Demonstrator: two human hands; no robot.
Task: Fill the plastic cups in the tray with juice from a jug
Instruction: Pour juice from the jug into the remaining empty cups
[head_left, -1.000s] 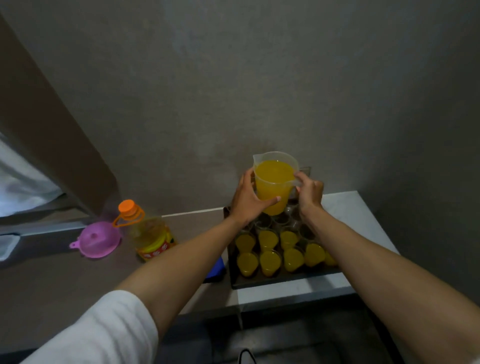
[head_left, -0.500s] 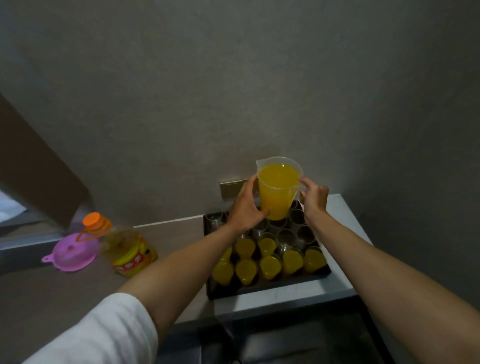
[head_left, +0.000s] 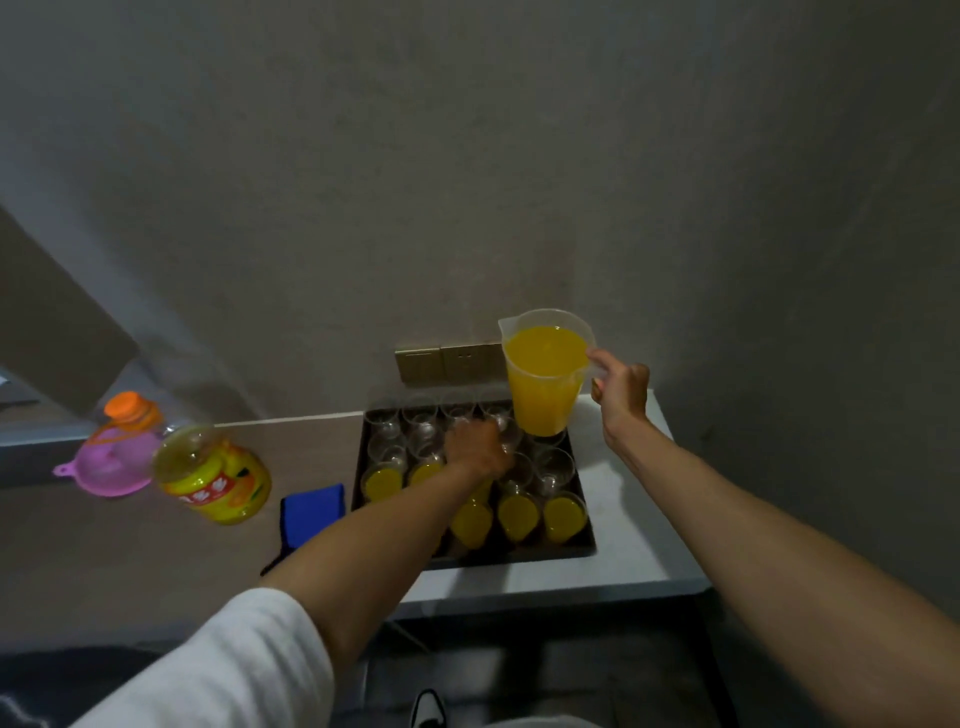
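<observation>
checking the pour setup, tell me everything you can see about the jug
The jug is a clear plastic measuring-style pitcher, tapering toward its base, with a small spout on its left rim. Orange juice fills most of it. It is upright, held in the air over the back right corner of the tray, not pouring. The right hand grips the handle on its right side; nothing else touches it. Any markings are too faint to tell.
</observation>
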